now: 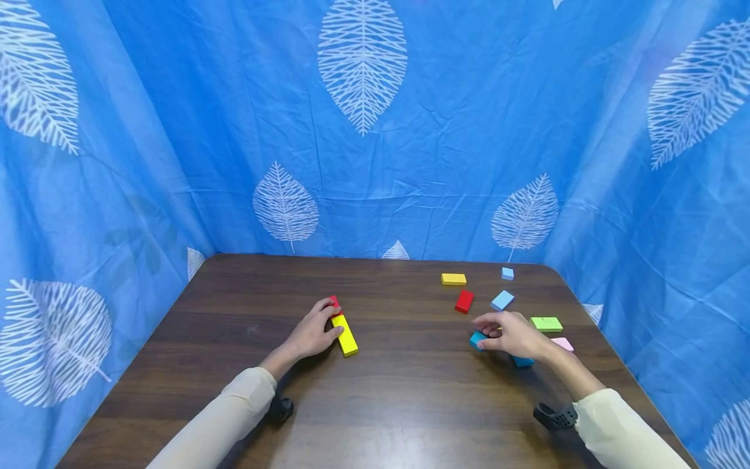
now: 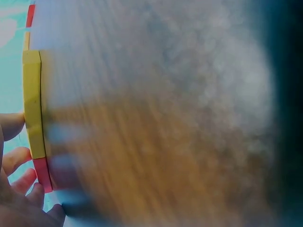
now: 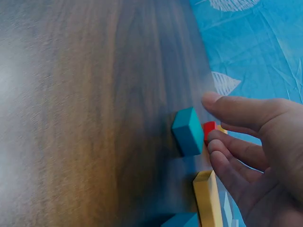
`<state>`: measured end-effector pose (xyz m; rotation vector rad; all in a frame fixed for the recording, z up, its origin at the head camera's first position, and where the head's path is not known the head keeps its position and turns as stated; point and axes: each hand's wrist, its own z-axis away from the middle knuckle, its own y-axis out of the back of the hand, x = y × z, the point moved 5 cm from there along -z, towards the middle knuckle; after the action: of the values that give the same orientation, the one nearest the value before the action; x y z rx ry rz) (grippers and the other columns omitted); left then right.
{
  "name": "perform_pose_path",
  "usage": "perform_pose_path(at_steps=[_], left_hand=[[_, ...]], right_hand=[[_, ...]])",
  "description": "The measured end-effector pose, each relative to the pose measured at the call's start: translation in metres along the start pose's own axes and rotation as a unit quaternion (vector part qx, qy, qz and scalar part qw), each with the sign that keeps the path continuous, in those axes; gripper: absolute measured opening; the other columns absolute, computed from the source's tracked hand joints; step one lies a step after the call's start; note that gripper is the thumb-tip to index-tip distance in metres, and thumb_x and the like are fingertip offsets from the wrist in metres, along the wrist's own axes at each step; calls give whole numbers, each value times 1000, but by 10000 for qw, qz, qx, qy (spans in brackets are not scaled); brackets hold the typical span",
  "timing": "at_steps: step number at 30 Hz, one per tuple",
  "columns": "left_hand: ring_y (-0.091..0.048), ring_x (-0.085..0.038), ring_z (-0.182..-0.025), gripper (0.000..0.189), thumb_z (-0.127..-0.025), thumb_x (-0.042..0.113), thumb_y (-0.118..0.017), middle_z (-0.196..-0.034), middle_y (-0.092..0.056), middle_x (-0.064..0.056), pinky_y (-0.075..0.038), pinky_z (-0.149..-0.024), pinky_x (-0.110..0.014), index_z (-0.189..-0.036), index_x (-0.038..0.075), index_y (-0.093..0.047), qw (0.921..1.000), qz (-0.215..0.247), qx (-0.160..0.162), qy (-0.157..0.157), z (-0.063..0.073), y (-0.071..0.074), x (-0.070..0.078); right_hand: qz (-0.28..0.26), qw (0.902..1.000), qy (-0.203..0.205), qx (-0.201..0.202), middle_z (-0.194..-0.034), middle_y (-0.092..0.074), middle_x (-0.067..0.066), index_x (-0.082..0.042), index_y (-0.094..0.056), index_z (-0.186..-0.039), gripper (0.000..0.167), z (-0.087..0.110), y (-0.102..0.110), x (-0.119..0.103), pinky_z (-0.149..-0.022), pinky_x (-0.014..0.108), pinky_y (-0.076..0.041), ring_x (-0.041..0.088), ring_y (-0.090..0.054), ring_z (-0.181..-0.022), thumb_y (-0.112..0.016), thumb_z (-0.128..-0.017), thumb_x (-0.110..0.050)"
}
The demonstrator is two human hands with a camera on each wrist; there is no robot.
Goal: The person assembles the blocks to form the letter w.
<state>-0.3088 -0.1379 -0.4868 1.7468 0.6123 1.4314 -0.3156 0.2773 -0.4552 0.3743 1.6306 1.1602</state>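
Note:
On the left part of the dark table, a yellow block [image 1: 344, 335] lies end to end with a red block [image 1: 335, 305]. My left hand [image 1: 316, 329] rests at this row, its fingers at the red block and its thumb beside the yellow one. In the left wrist view, the left hand [image 2: 19, 175] touches the row's side. Over on the right, a teal block [image 3: 188, 132] lies just off the fingertips of my right hand [image 3: 255, 146]. Its thumb and fingers are parted, with no grip visible. Below that hand are another yellow block [image 3: 208, 198] and a second teal block [image 1: 523, 361].
Beyond my right hand lie a yellow block [image 1: 454, 279], a red block [image 1: 464, 301] and light blue blocks [image 1: 502, 300]. A green block [image 1: 546, 324] and a pink block [image 1: 563, 344] are near the right edge. Blue leaf-patterned cloth [image 1: 410, 163] surrounds the table [image 1: 398, 397].

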Motion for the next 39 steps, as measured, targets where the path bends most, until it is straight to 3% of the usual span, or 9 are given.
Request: perform_pose_path(at_steps=[5,14,21,29,39], left_hand=[[-43,-41,-141,52,-99,18,-71,-159,-36,-22,-39,-112,-55,-145,-2,-55,10000,-10,19,4,0,1,1],[-43,-41,-141,51,-99,18,-71,-158,-36,-22,-38,-113,-56,-144,-2,-56,10000,-20,52,34,1,0,0],[-43,-40,-141,51,-99,18,-71,-159,-36,-21,-39,-113,-55,-144,-2,-56,10000,2,86,-13,1,-1,-1],[-43,-41,-141,51,-99,17,-72,-159,-36,-22,-39,-113,-55,-143,-3,-56,10000,46,60,-21,1,0,0],[-41,-41,-142,53,-99,18,-71,-160,-34,-22,-38,-114,-55,-145,-3,-54,10000,57,-3,31,-1,1,-1]], right_hand=[[135,9998,-156,-67,-111,-72,9,3,-71,-120,41,3,-3,4,-89,50,-58,25,-68,-98,-85,-88,-17],[390,9991,45,167,-100,-72,2,0,-74,-110,36,3,-10,8,-81,43,-59,19,-68,-90,-88,-84,-20],[541,9984,34,161,-96,-68,-2,1,-73,-113,32,1,-14,8,-77,36,-58,15,-62,-85,-85,-87,-14],[326,9991,225,140,-103,-68,0,-1,-74,-116,31,-3,-13,1,-80,36,-57,16,-60,-88,-83,-88,-9],[-267,9985,453,141,-113,-68,6,-1,-71,-121,33,-17,-26,-24,-90,46,-58,22,-65,-98,-79,-90,-4]])
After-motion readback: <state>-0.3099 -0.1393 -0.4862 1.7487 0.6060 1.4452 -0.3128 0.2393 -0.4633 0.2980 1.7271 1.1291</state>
